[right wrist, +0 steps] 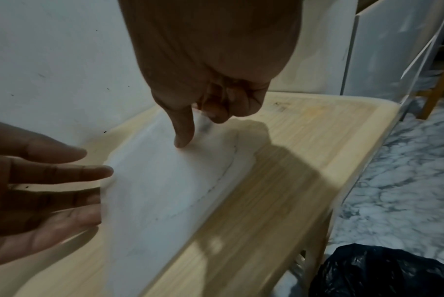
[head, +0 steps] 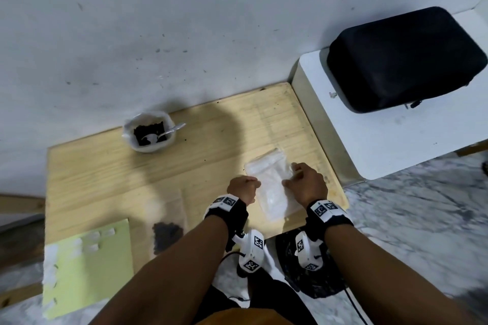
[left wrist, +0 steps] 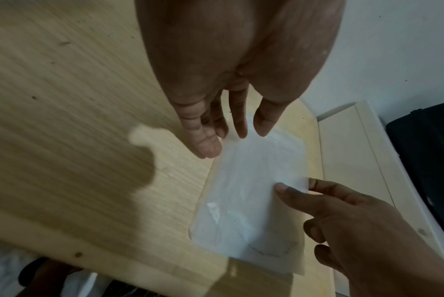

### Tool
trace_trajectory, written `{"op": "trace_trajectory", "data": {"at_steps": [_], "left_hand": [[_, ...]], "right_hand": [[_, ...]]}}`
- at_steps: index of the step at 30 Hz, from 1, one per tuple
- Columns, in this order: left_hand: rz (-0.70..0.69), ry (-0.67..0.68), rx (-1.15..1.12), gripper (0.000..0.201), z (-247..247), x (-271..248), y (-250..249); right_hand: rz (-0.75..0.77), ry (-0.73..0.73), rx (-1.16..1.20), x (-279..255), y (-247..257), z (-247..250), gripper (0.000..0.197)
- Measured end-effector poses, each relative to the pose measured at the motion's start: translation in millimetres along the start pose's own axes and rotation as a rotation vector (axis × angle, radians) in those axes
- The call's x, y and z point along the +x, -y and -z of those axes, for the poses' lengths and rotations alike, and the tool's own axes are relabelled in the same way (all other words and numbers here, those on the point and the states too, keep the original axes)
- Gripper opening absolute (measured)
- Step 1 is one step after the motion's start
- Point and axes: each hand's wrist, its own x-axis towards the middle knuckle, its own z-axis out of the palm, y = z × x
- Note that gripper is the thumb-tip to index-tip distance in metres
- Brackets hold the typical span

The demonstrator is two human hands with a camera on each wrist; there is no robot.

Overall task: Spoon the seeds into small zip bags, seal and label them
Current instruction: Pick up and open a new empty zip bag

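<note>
A stack of clear zip bags [head: 273, 194] lies flat on the wooden table [head: 111, 174], near its front right corner. My left hand [head: 247, 183] has straight fingers whose tips touch the stack's left edge [left wrist: 254, 191]. My right hand [head: 293, 174] pinches the right edge of the top bag between thumb and forefinger [right wrist: 198, 124]. At the back left a white bowl [head: 132, 124] holds dark seeds [head: 148, 130] and a plastic spoon [head: 169, 130]. A bag part-filled with seeds [head: 167, 236] lies at the front, left of my left forearm.
A pale green sheet [head: 105, 272] carrying several white labels overhangs the table's front left corner. A black case [head: 404, 58] sits on a white surface to the right. A black plastic bag [right wrist: 383, 271] lies on the marble floor below the table's front edge. The wall is just behind the table.
</note>
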Motion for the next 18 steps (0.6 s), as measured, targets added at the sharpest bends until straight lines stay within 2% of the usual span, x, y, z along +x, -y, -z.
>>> {"op": "trace_trajectory", "data": {"at_steps": [3,5,6,8,13,15,18], "left_hand": [[-0.060,0.018,0.051,0.009,0.4,0.2,0.6],[-0.132,0.018,0.138,0.015,0.6,-1.6,0.7],[-0.153,0.010,0.128,0.017,2.6,-4.9,-0.9],[-0.212,-0.004,0.096,0.020,9.1,-11.3,-4.6],[-0.392,0.035,0.022,0.016,38.9,-26.9,-17.0],[-0.447,0.001,0.038,0.021,55.3,-26.2,-19.0],[-0.523,-0.023,0.146,0.032,92.6,-30.4,-24.1]], "right_hand": [[0.048,-0.084,0.063,-2.6,-4.0,2.8,0.032],[0.108,-0.136,0.170,-4.7,-5.2,4.4,0.015],[0.132,-0.133,0.248,-5.6,-3.8,5.4,0.013],[0.136,-0.081,0.418,-5.9,4.1,8.6,0.026],[0.085,0.153,0.558,-16.2,43.0,14.6,0.008],[0.074,0.241,0.537,-20.4,58.0,12.2,0.014],[0.171,0.228,0.425,-28.6,88.1,2.6,0.044]]}}
